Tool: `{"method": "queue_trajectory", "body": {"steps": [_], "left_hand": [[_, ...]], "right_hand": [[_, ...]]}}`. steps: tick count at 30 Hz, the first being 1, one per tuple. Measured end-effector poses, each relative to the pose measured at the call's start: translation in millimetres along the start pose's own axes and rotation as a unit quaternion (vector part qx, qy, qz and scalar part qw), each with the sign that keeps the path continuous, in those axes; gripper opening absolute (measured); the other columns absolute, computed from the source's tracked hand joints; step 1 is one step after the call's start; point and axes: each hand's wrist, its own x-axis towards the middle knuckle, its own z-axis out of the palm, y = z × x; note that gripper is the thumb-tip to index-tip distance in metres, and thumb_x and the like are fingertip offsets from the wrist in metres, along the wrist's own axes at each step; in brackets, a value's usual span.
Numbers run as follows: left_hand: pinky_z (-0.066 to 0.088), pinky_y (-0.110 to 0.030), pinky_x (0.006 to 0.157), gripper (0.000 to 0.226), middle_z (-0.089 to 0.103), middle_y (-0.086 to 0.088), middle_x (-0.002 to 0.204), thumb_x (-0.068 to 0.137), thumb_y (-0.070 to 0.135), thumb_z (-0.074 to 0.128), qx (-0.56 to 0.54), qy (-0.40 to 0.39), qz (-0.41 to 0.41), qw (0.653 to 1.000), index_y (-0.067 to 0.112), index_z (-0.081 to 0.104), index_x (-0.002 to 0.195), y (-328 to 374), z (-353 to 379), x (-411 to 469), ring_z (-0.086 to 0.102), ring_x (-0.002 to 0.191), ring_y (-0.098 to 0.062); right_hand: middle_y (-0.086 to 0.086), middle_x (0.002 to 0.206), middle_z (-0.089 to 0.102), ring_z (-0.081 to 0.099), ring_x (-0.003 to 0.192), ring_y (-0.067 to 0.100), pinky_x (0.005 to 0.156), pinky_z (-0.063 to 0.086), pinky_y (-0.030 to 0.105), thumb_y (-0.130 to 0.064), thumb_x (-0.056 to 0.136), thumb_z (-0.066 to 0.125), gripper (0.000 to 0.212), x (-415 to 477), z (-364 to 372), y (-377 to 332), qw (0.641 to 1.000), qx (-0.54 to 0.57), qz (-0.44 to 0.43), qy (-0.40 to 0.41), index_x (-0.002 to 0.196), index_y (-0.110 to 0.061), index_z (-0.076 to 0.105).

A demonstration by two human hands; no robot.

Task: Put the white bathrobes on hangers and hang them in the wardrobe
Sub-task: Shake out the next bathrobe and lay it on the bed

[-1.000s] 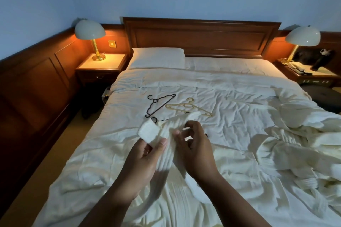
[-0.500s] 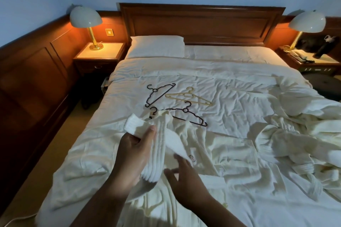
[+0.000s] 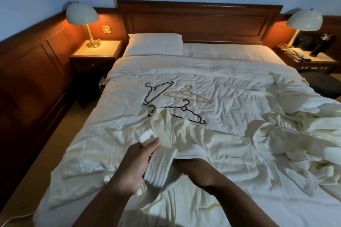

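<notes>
The left hand (image 3: 136, 166) pinched a folded strip of the white bathrobe (image 3: 182, 129), thumb on top. The right hand (image 3: 197, 169) lay tucked under the cloth, fingers hidden, grip unclear. The robe lay crumpled on the bed (image 3: 230, 79), overlapping a dark hanger (image 3: 183, 108).

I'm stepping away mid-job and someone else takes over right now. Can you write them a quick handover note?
Left hand grips a folded edge of the near bathrobe, thumb on top. Right hand reaches under the same robe; its fingers are hidden.
On the bed: black hanger, beige hanger and dark hanger lie bare; a fourth hook peeks from under the robe. The bathrobe heap lies at right.
Done: nothing on a hanger yet.
Left: fit a hanger into each robe, then carry them to the wardrobe, which is out of view.
</notes>
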Motion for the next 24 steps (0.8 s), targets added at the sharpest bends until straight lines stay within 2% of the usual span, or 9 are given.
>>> {"method": "queue_trajectory", "body": {"steps": [2,4,7,9,12,15,19,22,24], "left_hand": [[0.056,-0.043,0.077,0.034,0.072,-0.027,0.094,0.084,0.027,0.069,-0.028,0.014,-0.002,1.0,-0.005,0.073,0.095,-3.3,-4.9,4.3,0.072,0.079,-0.034],[0.053,-0.047,0.087,0.031,0.073,-0.023,0.091,0.09,0.025,0.066,-0.036,0.033,-0.003,0.999,-0.004,0.071,0.1,-7.6,-10.8,8.4,0.072,0.081,-0.032],[0.05,-0.054,0.098,0.032,0.072,-0.025,0.098,0.095,0.027,0.063,-0.048,0.063,0.008,0.997,-0.002,0.069,0.106,-14.0,-21.2,17.7,0.069,0.096,-0.041],[0.053,-0.053,0.094,0.034,0.071,-0.026,0.102,0.096,0.029,0.062,-0.069,0.097,0.027,0.992,-0.002,0.066,0.11,-16.7,-28.3,25.6,0.069,0.098,-0.042],[0.054,-0.045,0.087,0.035,0.07,-0.02,0.112,0.099,0.028,0.057,-0.137,0.152,0.039,0.978,0.002,0.06,0.122,-17.7,-45.7,39.7,0.068,0.105,-0.033],[0.051,-0.045,0.095,0.041,0.071,-0.014,0.114,0.102,0.032,0.05,-0.242,0.169,0.01,0.955,0.004,0.053,0.132,-19.9,-71.7,51.4,0.069,0.107,-0.028],[0.055,-0.039,0.089,0.024,0.063,-0.003,0.087,0.104,0.031,0.046,-0.328,0.194,0.028,0.924,0.009,0.057,0.101,-15.9,-88.1,54.4,0.067,0.076,-0.012],[0.043,-0.026,0.05,0.019,0.043,0.003,0.064,0.102,0.032,0.051,-0.216,0.183,0.086,0.955,0.022,0.048,0.086,-23.6,-85.0,51.7,0.039,0.048,-0.01],[0.036,-0.025,0.045,0.026,0.045,0.003,0.058,0.097,0.042,0.058,0.0,0.147,0.175,0.974,0.021,0.052,0.083,-37.2,-83.1,48.4,0.041,0.048,-0.014]], "right_hand": [[0.023,0.085,0.069,0.066,0.083,0.041,0.079,0.053,0.044,-0.008,0.096,0.049,0.025,-10.1,-3.0,-0.2,0.989,0.125,0.081,-0.029,0.09,0.008,0.069],[0.011,0.068,0.056,0.056,0.062,0.026,0.072,0.053,0.038,-0.006,0.097,0.043,0.032,-17.6,-5.6,-0.3,0.966,0.193,0.167,-0.044,0.074,-0.004,0.065],[0.003,0.061,0.023,0.018,0.047,0.015,0.052,0.029,0.028,-0.01,0.088,0.034,0.03,-22.4,-20.6,7.8,0.937,0.241,0.247,-0.053,0.06,-0.013,0.044],[0.002,0.062,0.016,0.011,0.048,0.014,0.049,0.019,0.025,-0.014,0.083,0.036,0.024,-24.5,-34.0,15.5,0.923,0.268,0.275,-0.034,0.059,-0.015,0.038],[-0.002,0.058,0.016,0.013,0.041,0.011,0.042,0.022,0.024,-0.024,0.084,0.042,0.028,-26.8,-44.8,27.4,0.885,0.39,0.252,0.044,0.059,-0.018,0.033],[-0.003,0.06,0.014,0.016,0.043,0.012,0.042,0.023,0.027,-0.027,0.093,0.052,0.037,-25.4,-49.4,41.5,0.818,0.493,0.181,0.235,0.064,-0.022,0.03],[-0.001,0.061,0.044,0.048,0.054,0.013,0.062,0.048,0.029,-0.027,0.086,0.069,0.025,-25.1,-56.6,58.3,0.765,0.517,0.156,0.352,0.073,-0.017,0.051],[0.007,0.083,0.069,0.07,0.075,0.017,0.075,0.061,0.03,-0.021,0.09,0.065,0.019,-29.3,-53.4,61.0,0.767,0.548,0.128,0.307,0.096,-0.003,0.063],[0.01,0.088,0.073,0.074,0.081,0.02,0.076,0.06,0.031,-0.018,0.09,0.063,0.016,-33.4,-49.5,58.7,0.78,0.552,0.124,0.268,0.093,-0.002,0.066]]}}
